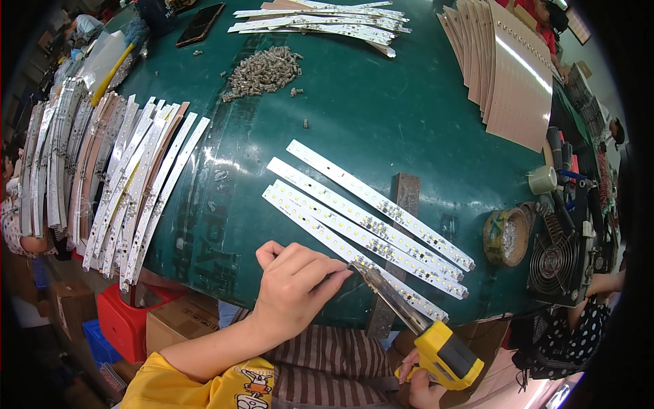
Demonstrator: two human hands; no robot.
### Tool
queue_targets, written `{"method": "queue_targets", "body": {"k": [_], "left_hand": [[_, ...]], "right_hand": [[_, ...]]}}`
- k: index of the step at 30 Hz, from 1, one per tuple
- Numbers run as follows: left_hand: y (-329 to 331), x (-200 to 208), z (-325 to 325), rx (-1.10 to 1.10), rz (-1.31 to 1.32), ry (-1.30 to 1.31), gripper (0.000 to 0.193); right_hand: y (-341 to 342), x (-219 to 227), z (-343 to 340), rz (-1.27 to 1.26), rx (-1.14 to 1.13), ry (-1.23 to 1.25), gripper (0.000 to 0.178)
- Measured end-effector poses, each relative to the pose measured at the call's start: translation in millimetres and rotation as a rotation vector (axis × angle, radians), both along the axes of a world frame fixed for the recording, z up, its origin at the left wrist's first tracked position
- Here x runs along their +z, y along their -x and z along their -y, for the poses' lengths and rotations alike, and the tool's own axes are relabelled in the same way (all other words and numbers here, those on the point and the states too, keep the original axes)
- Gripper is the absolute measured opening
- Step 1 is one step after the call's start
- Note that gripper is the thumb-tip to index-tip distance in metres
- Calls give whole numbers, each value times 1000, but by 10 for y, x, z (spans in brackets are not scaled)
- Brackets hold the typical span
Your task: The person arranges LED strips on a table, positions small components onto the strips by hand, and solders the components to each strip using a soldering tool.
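Note:
My right hand (421, 383) grips a yellow soldering iron (446, 351) at the lower edge; its long metal tip (381, 285) reaches up-left onto the nearest LED strip. My left hand (294, 285) rests on the table edge, fingers pinched beside the iron's tip at that strip's near part; whether it holds a small piece I cannot tell. Several white LED strips (361, 215) lie side by side, running diagonally across the green table (354, 109).
A fan of LED strips (129, 180) hangs off the table's left side. A pile of small grey connectors (264, 70), more strips (320, 20) and a stack of boards (511, 75) lie beyond. A tape roll (505, 236), a fan (553, 262) and another person (593, 320) are at the right.

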State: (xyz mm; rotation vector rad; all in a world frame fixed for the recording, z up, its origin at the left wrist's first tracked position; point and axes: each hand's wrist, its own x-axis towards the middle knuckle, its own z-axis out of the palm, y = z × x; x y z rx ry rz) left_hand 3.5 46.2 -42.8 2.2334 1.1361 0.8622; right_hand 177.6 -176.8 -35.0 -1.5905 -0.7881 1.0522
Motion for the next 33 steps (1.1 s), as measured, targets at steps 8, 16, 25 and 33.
{"method": "queue_targets", "body": {"k": [8,16,25,33], "left_hand": [[-10,-2,15,-3,11,8,14],[13,1,8,-11,2,24,12],[65,69,-5,-39,-15,64,15],[194,303,-684,-20,-65,-8,10]], "right_hand": [[12,91,-95,-117,-56,-31,30],[-6,25,-2,-141,-15,-37,29],[-164,56,-130,-159,-159,-225,59],[-272,-82,-272,-47,-263,-305,53]]}}
